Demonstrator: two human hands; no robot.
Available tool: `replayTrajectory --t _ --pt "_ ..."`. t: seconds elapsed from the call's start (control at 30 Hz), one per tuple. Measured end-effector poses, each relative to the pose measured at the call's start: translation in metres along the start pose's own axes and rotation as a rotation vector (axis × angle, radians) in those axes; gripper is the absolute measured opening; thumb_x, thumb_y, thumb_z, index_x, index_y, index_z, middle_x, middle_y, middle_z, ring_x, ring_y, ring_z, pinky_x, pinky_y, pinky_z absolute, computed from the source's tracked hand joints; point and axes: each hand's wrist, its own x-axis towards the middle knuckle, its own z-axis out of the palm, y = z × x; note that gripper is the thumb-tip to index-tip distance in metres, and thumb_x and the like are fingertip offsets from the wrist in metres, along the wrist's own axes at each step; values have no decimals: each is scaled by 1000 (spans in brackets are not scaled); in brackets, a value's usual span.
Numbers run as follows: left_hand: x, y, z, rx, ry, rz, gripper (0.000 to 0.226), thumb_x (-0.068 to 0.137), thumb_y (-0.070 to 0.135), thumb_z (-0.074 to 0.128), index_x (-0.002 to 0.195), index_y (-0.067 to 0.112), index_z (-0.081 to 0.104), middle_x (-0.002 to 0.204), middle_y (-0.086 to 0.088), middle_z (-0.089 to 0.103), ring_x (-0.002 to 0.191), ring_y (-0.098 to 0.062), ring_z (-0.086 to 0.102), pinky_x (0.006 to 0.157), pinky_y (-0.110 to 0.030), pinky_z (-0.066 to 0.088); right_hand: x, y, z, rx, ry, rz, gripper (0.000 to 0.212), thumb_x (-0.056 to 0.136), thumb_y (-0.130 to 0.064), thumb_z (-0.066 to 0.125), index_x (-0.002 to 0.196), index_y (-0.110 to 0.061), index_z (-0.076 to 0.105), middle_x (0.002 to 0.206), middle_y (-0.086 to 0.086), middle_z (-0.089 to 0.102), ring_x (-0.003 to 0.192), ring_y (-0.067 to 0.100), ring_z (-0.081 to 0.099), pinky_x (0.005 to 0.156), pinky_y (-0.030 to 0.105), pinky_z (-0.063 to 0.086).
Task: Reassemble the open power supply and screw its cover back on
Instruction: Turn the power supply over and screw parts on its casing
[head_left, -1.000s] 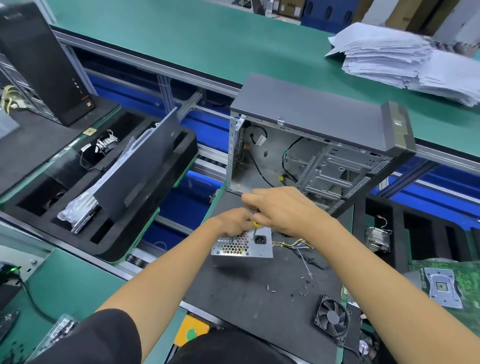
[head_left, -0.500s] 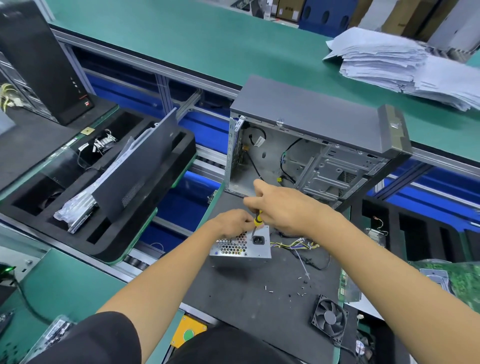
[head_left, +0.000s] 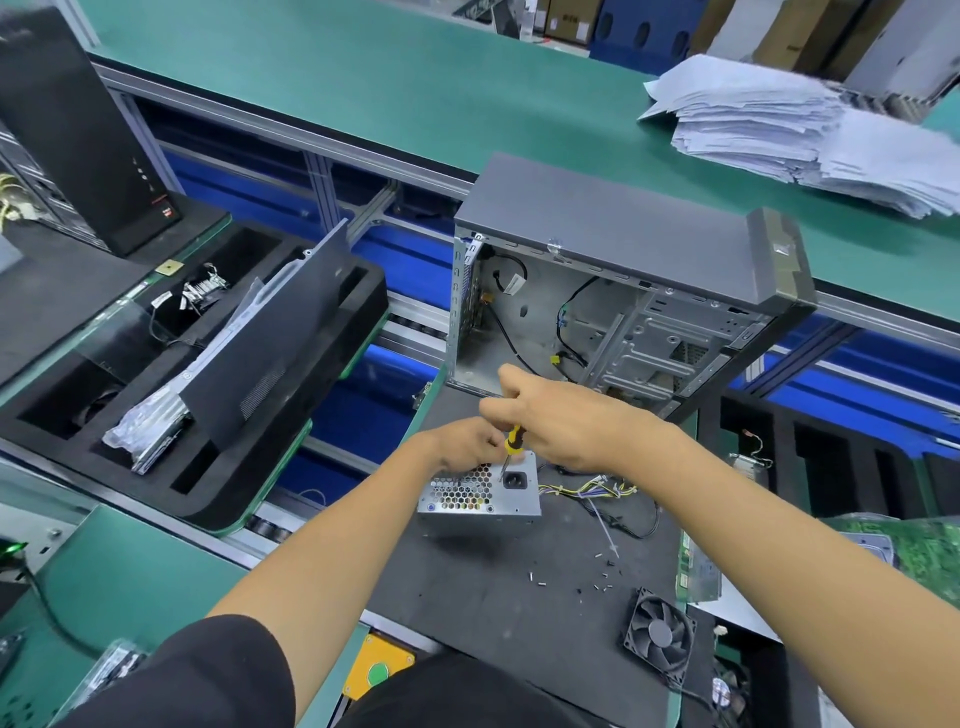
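Note:
A silver power supply (head_left: 480, 491) with a honeycomb vent and a black socket lies on the black mat (head_left: 493, 587), its coloured wires trailing to the right. My right hand (head_left: 561, 421) grips a yellow-and-black screwdriver (head_left: 511, 441) held upright, tip down on the unit's top edge near the socket. My left hand (head_left: 467, 441) rests curled on the top of the power supply, beside the screwdriver shaft; what its fingers pinch is hidden.
An open grey computer case (head_left: 623, 291) stands just behind the hands. Loose screws (head_left: 602, 571) and a black fan (head_left: 658, 634) lie on the mat to the right. A black foam tray (head_left: 208, 364) with a panel sits left; paper stacks (head_left: 805, 124) lie far right.
Both hands stay over the power supply. My right hand has shifted slightly and the yellow screwdriver handle now shows more below it.

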Motion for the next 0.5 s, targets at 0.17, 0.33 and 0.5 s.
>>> replayTrajectory --t 0.17,0.33,0.5 --pt "0 0 0 51 3 15 40 97 39 65 91 0 62 89 -6 46 83 -18 38 76 -34 35 3 3 4 -154 32 -10 15 87 -24 45 85 -30 31 81 -5 42 60 23 46 47 32 26" --pt "-2 -1 0 32 31 28 38 96 38 66 88 0 65 74 8 57 70 -7 47 67 -21 41 5 -2 3 104 37 -34 22 79 -9 43 92 -25 36 91 -5 32 67 18 38 49 32 24" --pt "-1 0 2 73 25 30 36 92 54 65 99 21 55 99 0 48 90 -14 42 82 -35 40 11 2 5 -180 84 29 18 87 -25 47 85 -28 30 75 -4 44 57 24 46 47 32 25"
